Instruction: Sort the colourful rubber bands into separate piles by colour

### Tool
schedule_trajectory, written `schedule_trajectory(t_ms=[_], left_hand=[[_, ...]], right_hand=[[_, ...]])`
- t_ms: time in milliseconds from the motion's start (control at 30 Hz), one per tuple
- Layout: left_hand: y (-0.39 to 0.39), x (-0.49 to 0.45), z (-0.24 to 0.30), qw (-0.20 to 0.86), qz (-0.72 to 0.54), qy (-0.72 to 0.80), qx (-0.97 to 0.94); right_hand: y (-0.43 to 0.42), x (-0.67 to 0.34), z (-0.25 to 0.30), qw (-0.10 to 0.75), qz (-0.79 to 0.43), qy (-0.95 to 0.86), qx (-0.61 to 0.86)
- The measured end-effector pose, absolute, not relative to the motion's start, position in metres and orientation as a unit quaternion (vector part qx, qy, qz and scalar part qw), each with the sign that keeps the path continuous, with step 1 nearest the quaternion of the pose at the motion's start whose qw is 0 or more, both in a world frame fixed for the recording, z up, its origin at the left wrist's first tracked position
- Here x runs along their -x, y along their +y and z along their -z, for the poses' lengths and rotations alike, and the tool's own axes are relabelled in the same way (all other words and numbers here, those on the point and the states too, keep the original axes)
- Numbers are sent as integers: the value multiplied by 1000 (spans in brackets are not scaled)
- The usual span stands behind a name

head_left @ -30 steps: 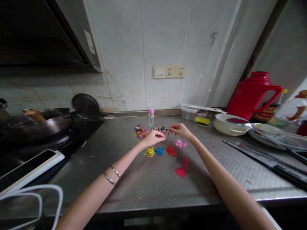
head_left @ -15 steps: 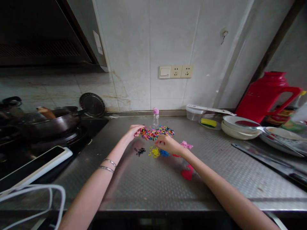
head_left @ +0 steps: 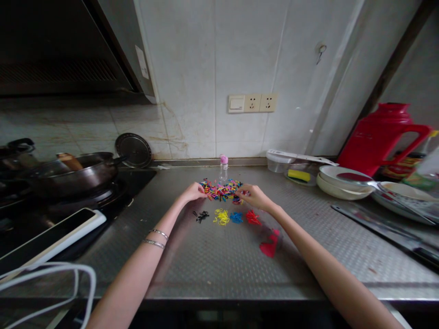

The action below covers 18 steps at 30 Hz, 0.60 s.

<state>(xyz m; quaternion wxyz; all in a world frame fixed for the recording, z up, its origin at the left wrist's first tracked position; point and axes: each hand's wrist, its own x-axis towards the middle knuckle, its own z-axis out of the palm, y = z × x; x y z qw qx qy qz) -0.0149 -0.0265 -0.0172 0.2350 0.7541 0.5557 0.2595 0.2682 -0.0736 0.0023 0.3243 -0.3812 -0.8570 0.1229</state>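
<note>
A heap of small multicoloured rubber bands [head_left: 221,191] lies on the metal counter. At its left edge is my left hand [head_left: 195,192], fingers closed together; what they pinch, if anything, is hidden. My right hand [head_left: 255,197] reaches to the heap's right edge, thumb and fingers apart around some bands. Nearer to me, in a row, are a small black pile [head_left: 201,216], a yellow pile [head_left: 221,217], a blue pile [head_left: 236,217] and a red pile [head_left: 253,217]. Behind the heap stands a clear bottle [head_left: 223,170] with a pink cap.
A red and clear plastic packet [head_left: 269,246] lies near my right forearm. To the right are a yellow sponge [head_left: 298,175], bowls [head_left: 343,188], a knife [head_left: 384,233] and a red thermos [head_left: 380,137]. A pan [head_left: 78,176] sits on the stove at left, near a white cable [head_left: 92,283].
My right hand has moved from above the yellow pile, right and slightly away, to the heap's right edge. The red pile is now uncovered; the pink pile is hidden. My left hand stays by the heap.
</note>
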Motion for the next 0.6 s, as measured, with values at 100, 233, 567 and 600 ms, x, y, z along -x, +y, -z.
schedule_trajectory(t_ms=[100, 233, 567, 600], left_hand=[[-27, 17, 12, 252, -261, 559, -745], [-30, 19, 3, 258, -288, 568, -726], [-41, -8, -6, 291, -358, 544, -701], [-45, -18, -6, 297, -352, 524, -716]], right_hand=[[-65, -280, 2, 330, -117, -844, 407], [-57, -292, 8, 340, -104, -832, 425], [-51, -304, 10, 329, -106, -820, 457], [-50, -306, 11, 325, -106, -820, 459]])
